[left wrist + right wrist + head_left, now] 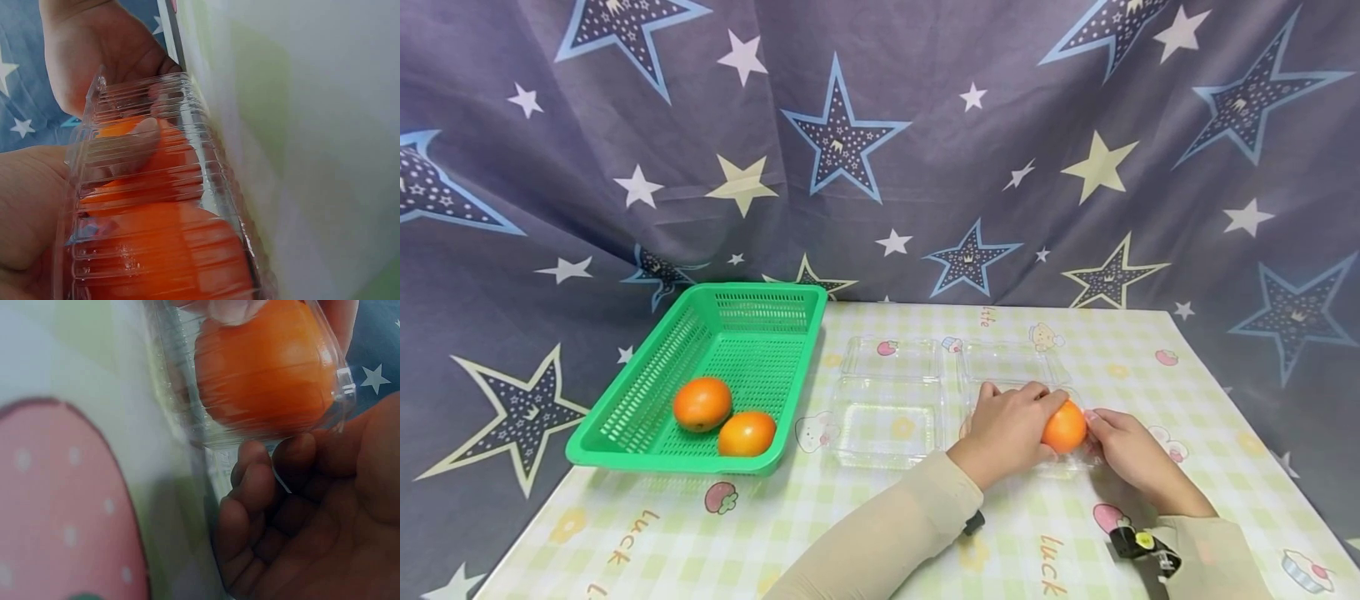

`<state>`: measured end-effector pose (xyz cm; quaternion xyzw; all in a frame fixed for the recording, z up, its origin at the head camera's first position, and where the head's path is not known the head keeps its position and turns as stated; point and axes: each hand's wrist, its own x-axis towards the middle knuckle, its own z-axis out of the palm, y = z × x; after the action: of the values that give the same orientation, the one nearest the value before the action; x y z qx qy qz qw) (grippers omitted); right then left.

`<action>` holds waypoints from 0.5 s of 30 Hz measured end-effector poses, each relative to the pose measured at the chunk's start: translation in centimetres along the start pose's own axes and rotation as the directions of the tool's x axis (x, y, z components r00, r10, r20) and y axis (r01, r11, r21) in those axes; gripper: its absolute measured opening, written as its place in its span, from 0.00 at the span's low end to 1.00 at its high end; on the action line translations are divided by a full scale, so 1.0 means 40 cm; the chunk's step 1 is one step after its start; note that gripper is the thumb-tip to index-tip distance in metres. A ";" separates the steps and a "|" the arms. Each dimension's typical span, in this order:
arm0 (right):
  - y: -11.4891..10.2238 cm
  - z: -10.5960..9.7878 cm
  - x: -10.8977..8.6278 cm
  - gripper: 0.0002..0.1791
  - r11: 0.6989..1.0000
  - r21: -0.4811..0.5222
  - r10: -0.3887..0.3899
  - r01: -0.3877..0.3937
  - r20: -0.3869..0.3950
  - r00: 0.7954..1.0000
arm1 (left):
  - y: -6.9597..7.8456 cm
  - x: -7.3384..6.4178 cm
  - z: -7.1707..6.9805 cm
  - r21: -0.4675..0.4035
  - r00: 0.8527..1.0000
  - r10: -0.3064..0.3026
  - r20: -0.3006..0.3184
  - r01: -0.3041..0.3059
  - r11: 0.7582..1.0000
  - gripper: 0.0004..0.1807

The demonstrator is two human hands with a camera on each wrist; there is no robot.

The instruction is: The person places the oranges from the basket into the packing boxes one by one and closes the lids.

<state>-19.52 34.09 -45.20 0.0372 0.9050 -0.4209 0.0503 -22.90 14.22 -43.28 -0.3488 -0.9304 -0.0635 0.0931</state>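
My left hand (1011,429) reaches over a clear plastic clamshell box (1011,365) and grips an orange (1065,427) at the box's right end. In the left wrist view its thumb shows through the ribbed wall, lying against that orange. A second orange (162,256) sits beside it in the box, nearer that camera; the left hand hides it from the head view. My right hand (1135,458) holds the box's right end with curled fingers. Its fingertips (253,456) are right at the end wall in the right wrist view. The box's lid is folded back.
Another clear clamshell box (887,433), with its lid laid back, stands to the left. Farther left is a green plastic basket (808,358) with two oranges (702,404) in it. A checked cloth (820,521) covers the table, and a starry curtain (925,208) hangs behind.
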 end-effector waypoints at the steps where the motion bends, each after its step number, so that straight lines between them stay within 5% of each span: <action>1: 0.001 0.000 0.001 0.26 1.000 -0.002 0.000 0.000 -0.001 1.000 | 0.000 0.000 0.001 0.001 1.000 -0.002 0.004 0.002 1.000 0.45; 15: 0.005 -0.001 0.004 0.26 1.000 -0.024 0.005 -0.005 -0.004 1.000 | 0.003 0.005 0.009 0.029 0.999 -0.025 0.032 0.025 0.999 0.45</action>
<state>-19.66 34.25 -45.35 0.0398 0.9099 -0.4099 0.0501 -23.01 14.50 -43.57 -0.3368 -0.9369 -0.0456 0.0822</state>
